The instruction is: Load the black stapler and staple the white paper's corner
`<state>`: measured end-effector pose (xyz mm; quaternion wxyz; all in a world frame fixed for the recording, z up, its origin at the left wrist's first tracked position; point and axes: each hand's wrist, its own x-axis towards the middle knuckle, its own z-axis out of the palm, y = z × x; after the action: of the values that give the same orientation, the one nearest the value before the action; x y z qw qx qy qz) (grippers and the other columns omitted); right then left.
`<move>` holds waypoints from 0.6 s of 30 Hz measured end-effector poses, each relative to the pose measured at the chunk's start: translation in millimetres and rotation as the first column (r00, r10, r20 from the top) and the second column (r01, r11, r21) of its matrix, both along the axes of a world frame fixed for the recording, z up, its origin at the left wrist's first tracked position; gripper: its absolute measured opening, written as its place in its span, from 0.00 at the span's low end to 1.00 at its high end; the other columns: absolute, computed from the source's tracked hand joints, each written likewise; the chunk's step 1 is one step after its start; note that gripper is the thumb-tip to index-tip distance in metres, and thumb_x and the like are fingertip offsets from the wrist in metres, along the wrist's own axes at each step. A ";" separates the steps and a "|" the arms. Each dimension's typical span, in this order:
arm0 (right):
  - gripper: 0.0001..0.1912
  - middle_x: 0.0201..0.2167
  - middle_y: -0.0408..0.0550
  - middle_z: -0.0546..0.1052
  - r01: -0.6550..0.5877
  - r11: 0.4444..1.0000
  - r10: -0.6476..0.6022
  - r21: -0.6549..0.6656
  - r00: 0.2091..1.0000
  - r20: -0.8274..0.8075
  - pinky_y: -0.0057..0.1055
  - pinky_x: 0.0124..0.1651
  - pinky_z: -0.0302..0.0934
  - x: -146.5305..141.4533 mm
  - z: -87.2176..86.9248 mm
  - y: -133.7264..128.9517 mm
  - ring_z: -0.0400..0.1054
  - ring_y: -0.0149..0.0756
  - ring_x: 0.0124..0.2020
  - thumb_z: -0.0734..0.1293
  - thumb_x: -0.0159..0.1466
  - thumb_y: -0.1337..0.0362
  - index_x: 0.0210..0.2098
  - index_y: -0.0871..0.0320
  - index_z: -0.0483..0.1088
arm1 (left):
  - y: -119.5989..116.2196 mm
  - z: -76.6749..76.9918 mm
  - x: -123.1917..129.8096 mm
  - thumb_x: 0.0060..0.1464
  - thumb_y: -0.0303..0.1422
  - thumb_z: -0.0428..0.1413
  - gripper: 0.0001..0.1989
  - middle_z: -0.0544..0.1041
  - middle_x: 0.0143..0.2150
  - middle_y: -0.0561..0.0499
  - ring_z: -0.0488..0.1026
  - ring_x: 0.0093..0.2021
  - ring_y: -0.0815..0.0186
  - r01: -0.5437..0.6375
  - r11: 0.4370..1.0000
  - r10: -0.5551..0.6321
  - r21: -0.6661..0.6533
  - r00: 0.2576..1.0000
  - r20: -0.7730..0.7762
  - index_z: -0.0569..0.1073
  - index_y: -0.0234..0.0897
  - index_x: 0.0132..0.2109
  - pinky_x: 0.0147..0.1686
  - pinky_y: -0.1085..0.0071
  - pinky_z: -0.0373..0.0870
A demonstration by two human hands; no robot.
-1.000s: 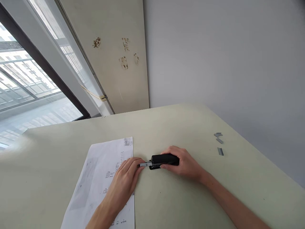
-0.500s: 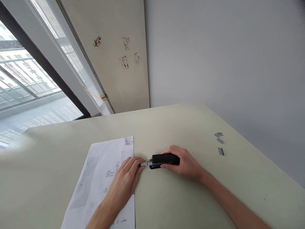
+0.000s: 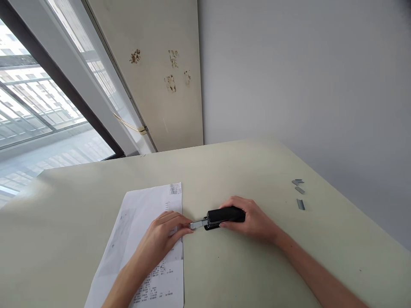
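A black stapler (image 3: pixel 224 216) lies on its side-to-side length just right of the printed paper (image 3: pixel 112 256). My right hand (image 3: pixel 253 218) is wrapped round its rear part, thumb along the near side. From the stapler's left end sticks out a metal staple tray (image 3: pixel 198 224). The fingertips and thumb of my left hand (image 3: pixel 165 233) pinch the tip of that tray, above the paper's right edge. My left forearm crosses over the printed sheet and covers some of its text. Whether staples sit in the tray I cannot make out.
Several grey staple strips (image 3: pixel 300 204) lie on the right side of the pale table (image 3: pixel 257 171). A grey wall (image 3: pixel 289 77) rises behind the table, with a stained cream panel (image 3: pixel 154 107) beside it and a window (image 3: pixel 35 102) at the left.
My left hand has shifted a little left and lower, its thumb now visible at the tray's tip. My right hand still grips the stapler. The whole view has moved slightly.
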<state>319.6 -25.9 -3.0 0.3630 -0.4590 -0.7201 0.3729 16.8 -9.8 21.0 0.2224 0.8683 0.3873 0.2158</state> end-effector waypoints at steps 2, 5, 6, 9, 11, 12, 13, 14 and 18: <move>0.14 0.40 0.43 0.81 -0.056 0.997 0.054 -0.049 0.998 -0.035 0.32 0.40 0.63 0.8 2.0 -0.8 0.73 0.37 0.39 0.79 0.60 0.59 0.43 0.51 0.78 | -3.3 -1.8 4.1 0.67 0.40 0.60 0.07 0.82 0.37 0.54 0.76 0.38 0.64 0.053 0.999 -0.052 -0.009 0.998 0.035 0.80 0.44 0.43 0.40 0.67 0.73; 0.15 0.39 0.43 0.81 -0.145 0.985 0.138 -0.092 0.988 -0.076 0.31 0.39 0.63 1.2 4.9 -2.2 0.73 0.37 0.38 0.80 0.58 0.57 0.42 0.51 0.78 | -8.3 -3.9 11.1 0.65 0.40 0.62 0.07 0.83 0.36 0.54 0.76 0.36 0.64 0.144 0.989 -0.140 -0.039 0.986 0.093 0.81 0.44 0.43 0.42 0.66 0.73; 0.15 0.40 0.43 0.81 -0.161 0.982 0.153 -0.095 0.985 -0.084 0.31 0.40 0.63 1.1 5.8 -2.6 0.73 0.37 0.39 0.80 0.57 0.57 0.42 0.51 0.79 | -9.6 -4.2 13.0 0.66 0.40 0.61 0.07 0.83 0.36 0.54 0.76 0.36 0.64 0.162 0.985 -0.156 -0.052 0.982 0.106 0.82 0.45 0.43 0.42 0.66 0.74; 0.15 0.40 0.44 0.81 -0.175 0.980 0.165 -0.099 0.981 -0.103 0.32 0.41 0.63 0.0 7.2 -3.7 0.73 0.38 0.40 0.81 0.57 0.57 0.41 0.51 0.79 | -12.2 -4.1 17.4 0.66 0.42 0.60 0.09 0.83 0.36 0.52 0.76 0.36 0.62 0.162 0.983 -0.152 -0.086 0.982 0.117 0.83 0.46 0.43 0.41 0.63 0.75; 0.15 0.40 0.44 0.81 -0.181 0.978 0.169 -0.105 0.979 -0.112 0.33 0.41 0.64 -2.0 7.2 -5.0 0.74 0.39 0.40 0.81 0.56 0.57 0.40 0.51 0.79 | -13.7 -4.2 19.9 0.66 0.44 0.59 0.10 0.83 0.35 0.51 0.76 0.35 0.61 0.159 0.982 -0.147 -0.100 0.982 0.120 0.83 0.47 0.42 0.40 0.63 0.75; 0.15 0.40 0.44 0.81 -0.186 0.976 0.173 -0.109 0.978 -0.116 0.33 0.41 0.64 -3.5 7.0 -6.1 0.74 0.39 0.40 0.81 0.56 0.57 0.40 0.51 0.79 | -14.6 -4.4 21.2 0.66 0.45 0.59 0.11 0.83 0.34 0.51 0.76 0.35 0.62 0.155 0.982 -0.142 -0.106 0.982 0.123 0.83 0.46 0.41 0.38 0.63 0.74; 0.15 0.40 0.44 0.81 -0.193 0.975 0.179 -0.115 0.977 -0.118 0.33 0.41 0.64 -5.4 6.8 -7.4 0.74 0.39 0.40 0.81 0.55 0.56 0.40 0.50 0.79 | -15.5 -4.9 22.4 0.66 0.46 0.59 0.12 0.82 0.33 0.51 0.76 0.34 0.62 0.149 0.982 -0.135 -0.113 0.983 0.124 0.82 0.45 0.40 0.37 0.64 0.74; 0.15 0.40 0.45 0.81 -0.200 0.972 0.186 -0.119 0.975 -0.120 0.33 0.40 0.64 -7.5 6.6 -9.0 0.74 0.39 0.40 0.81 0.55 0.56 0.40 0.50 0.79 | -16.5 -5.5 23.4 0.65 0.47 0.60 0.13 0.81 0.32 0.51 0.75 0.34 0.62 0.138 0.983 -0.123 -0.122 0.985 0.121 0.82 0.45 0.40 0.35 0.65 0.73; 0.15 0.38 0.44 0.81 -0.200 0.974 0.186 -0.110 0.974 -0.128 0.32 0.39 0.64 -15.9 6.9 -16.0 0.74 0.38 0.38 0.82 0.54 0.58 0.39 0.51 0.79 | -19.5 -9.8 23.7 0.63 0.50 0.60 0.15 0.78 0.31 0.53 0.74 0.33 0.65 0.097 0.990 -0.088 -0.106 0.992 0.089 0.80 0.44 0.40 0.32 0.68 0.71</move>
<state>303.7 -41.9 3.9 0.3378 -0.3856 -0.7145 0.4762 40.5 -29.3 11.1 0.2958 0.8620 0.3480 0.2200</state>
